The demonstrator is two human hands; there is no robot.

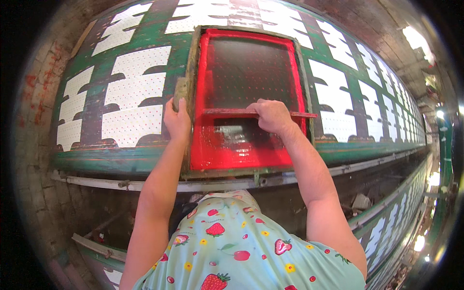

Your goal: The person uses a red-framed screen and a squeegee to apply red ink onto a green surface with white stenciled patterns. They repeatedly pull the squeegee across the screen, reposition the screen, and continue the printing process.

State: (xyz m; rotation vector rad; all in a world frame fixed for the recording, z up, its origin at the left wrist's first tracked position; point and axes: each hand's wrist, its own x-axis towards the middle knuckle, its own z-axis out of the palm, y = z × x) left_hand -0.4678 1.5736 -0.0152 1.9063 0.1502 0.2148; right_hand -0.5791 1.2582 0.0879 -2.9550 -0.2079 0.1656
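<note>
A wooden-framed printing screen (pixel 251 63) lies on the long green table, its mesh dark in the middle with red ink round the border. Wet red ink (pixel 232 150) pools at the near end of the mesh. My right hand (pixel 273 116) is closed over a long, narrow squeegee (pixel 227 112), which lies crosswise on the mesh, its right end over the frame's right side. My left hand (pixel 177 118) grips the wooden strip (pixel 181 92) along the frame's left side, thumb on top. The squeegee's lower edge is hidden.
White dotted cut pieces (pixel 133 121) lie in rows on the green table (pixel 92 162), left, right and beyond the screen. A metal rail (pixel 106 182) runs along the near edge. Another table with white pieces (pixel 386 232) stands at lower right. A brick wall (pixel 41 145) is on the left.
</note>
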